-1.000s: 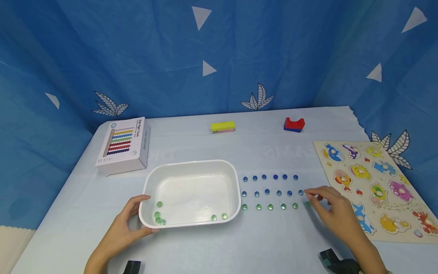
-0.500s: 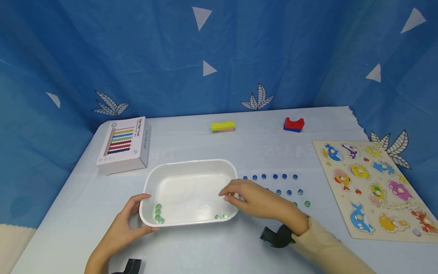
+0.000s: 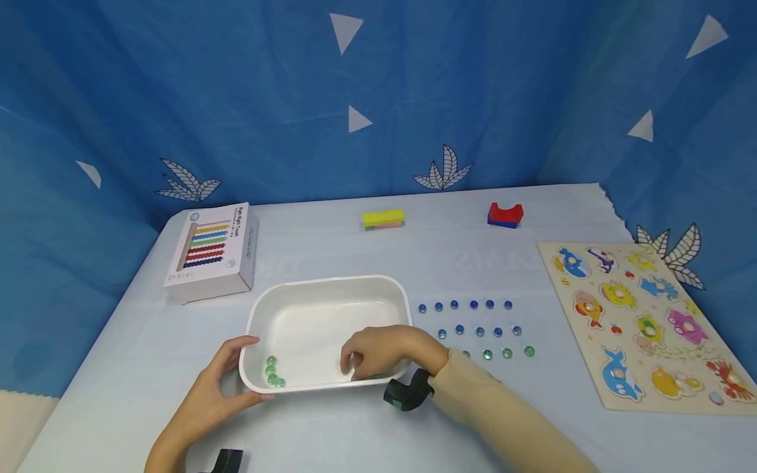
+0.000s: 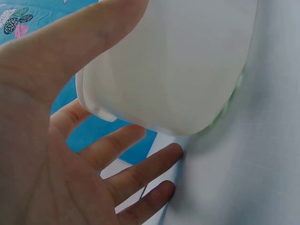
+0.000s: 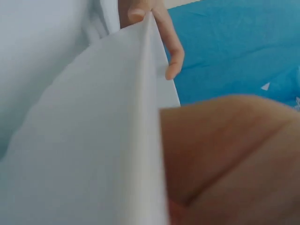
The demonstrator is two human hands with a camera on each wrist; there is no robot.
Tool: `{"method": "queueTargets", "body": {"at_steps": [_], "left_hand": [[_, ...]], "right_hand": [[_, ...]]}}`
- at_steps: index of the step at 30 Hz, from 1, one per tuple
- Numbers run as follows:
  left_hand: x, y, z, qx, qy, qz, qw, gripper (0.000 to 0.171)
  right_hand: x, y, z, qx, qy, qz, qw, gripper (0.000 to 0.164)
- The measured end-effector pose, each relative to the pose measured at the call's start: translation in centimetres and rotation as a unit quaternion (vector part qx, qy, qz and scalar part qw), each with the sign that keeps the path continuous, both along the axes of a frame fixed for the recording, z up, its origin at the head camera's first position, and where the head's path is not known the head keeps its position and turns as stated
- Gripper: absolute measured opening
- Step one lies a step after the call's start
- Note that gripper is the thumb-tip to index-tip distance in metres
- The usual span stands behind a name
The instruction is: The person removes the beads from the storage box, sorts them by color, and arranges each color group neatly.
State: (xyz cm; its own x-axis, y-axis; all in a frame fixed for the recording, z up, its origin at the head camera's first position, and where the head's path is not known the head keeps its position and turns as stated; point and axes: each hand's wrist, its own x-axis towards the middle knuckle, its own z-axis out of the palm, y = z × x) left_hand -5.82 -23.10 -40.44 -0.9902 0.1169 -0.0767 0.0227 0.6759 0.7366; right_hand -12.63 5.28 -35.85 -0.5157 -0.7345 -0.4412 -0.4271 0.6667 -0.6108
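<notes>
A white rectangular tray stands on the table with several green glass beads in its near left corner. My left hand grips the tray's left end, thumb at the near corner and index finger over the rim; the left wrist view shows the other fingers spread beside the outer wall. Inside the tray's right part is my right hand, fingers curled and pointing down near the floor. Its fingertips are hidden, so I cannot see whether a bead is between them. A trace of green shows under that hand.
Right of the tray lie rows of blue beads and green beads, partly covered by the right sleeve. Farther out are a sea-animal puzzle board, an abacus box, yellow blocks and red-blue blocks.
My right hand has moved left from the end of the bead rows, over the tray's right rim and down into the tray. The left hand keeps its hold on the tray.
</notes>
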Motion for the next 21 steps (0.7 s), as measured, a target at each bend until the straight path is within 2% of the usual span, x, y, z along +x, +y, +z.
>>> {"method": "queueTargets", "body": {"at_steps": [4, 7, 14, 17, 21], "left_hand": [[0.0, 0.1, 0.0, -0.001, -0.006, 0.005, 1.0000, 0.085], [0.0, 0.0, 0.0, 0.001, -0.008, 0.007, 0.9999, 0.085], [0.0, 0.1, 0.1, 0.001, -0.008, 0.008, 0.9999, 0.085], [0.0, 0.1, 0.0, -0.001, -0.004, 0.007, 1.0000, 0.085], [-0.1, 0.1, -0.1, -0.005, -0.002, 0.008, 1.0000, 0.085]], "right_hand": [[-0.5, 0.0, -1.2, -0.071, -0.061, 0.026, 0.995, 0.015], [-0.6, 0.3, -1.6, -0.102, -0.087, 0.031, 0.991, 0.014], [-0.8, 1.5, -0.5, -0.129, -0.117, 0.048, 0.984, 0.016], [-0.9, 2.1, -0.2, -0.156, -0.136, 0.035, 0.978, 0.018], [-0.7, 3.2, 0.3, -0.198, -0.138, -0.011, 0.970, 0.016]]}}
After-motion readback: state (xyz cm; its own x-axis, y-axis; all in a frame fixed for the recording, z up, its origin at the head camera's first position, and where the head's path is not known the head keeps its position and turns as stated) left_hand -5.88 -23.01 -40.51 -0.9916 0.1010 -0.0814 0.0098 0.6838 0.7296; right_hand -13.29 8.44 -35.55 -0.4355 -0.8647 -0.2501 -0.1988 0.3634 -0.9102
